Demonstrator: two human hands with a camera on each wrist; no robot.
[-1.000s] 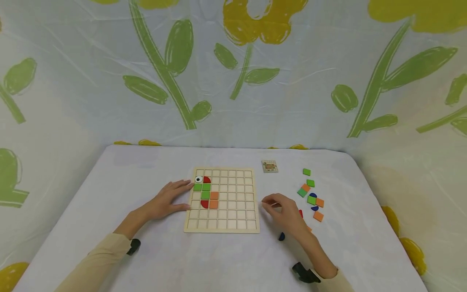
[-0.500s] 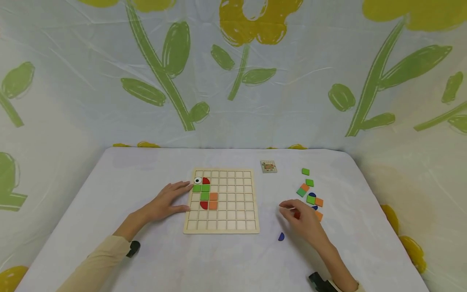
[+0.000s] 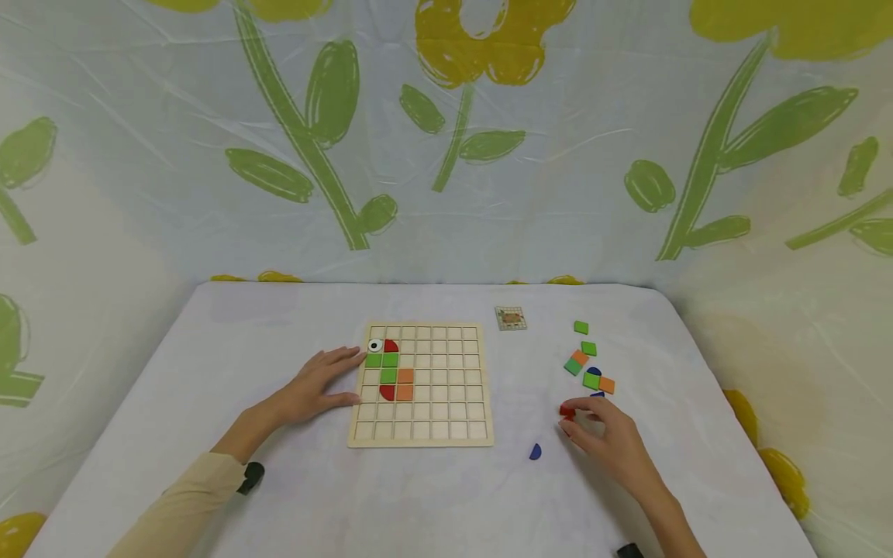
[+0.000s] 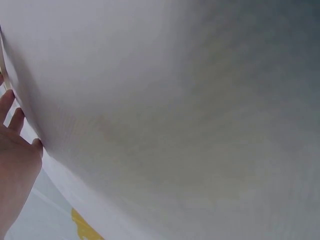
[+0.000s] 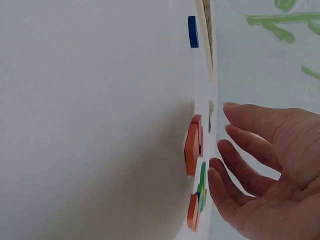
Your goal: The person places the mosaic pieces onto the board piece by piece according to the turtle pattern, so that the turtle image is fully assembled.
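In the head view, my left hand (image 3: 314, 389) lies with straight, spread fingers at the left edge of a square wooden grid board (image 3: 446, 435). On the board's left part sit a round eye tile (image 3: 375, 346), several green squares (image 3: 388, 376), two red quarter-round tiles (image 3: 387, 393) and two orange squares (image 3: 405, 392). My right hand (image 3: 614, 442) hovers right of the board, thumb and fingers apart, its tips at a red tile (image 3: 567, 411). The right wrist view shows the hand's loosely bent fingers above an orange tile (image 5: 192, 150) and a red tile (image 5: 200, 131) behind it.
A blue half-round tile (image 3: 535, 452) lies between the board and my right hand. Loose green squares (image 3: 589, 349) and orange squares (image 3: 607, 385) lie beyond that hand. A small picture card (image 3: 512, 318) is at the back. A flower-printed cloth (image 3: 558, 194) rises behind the table.
My right hand has moved right, away from the board's edge, to the red tile among the loose pieces. The left hand has stayed at the board, and the tiles on it look unchanged.
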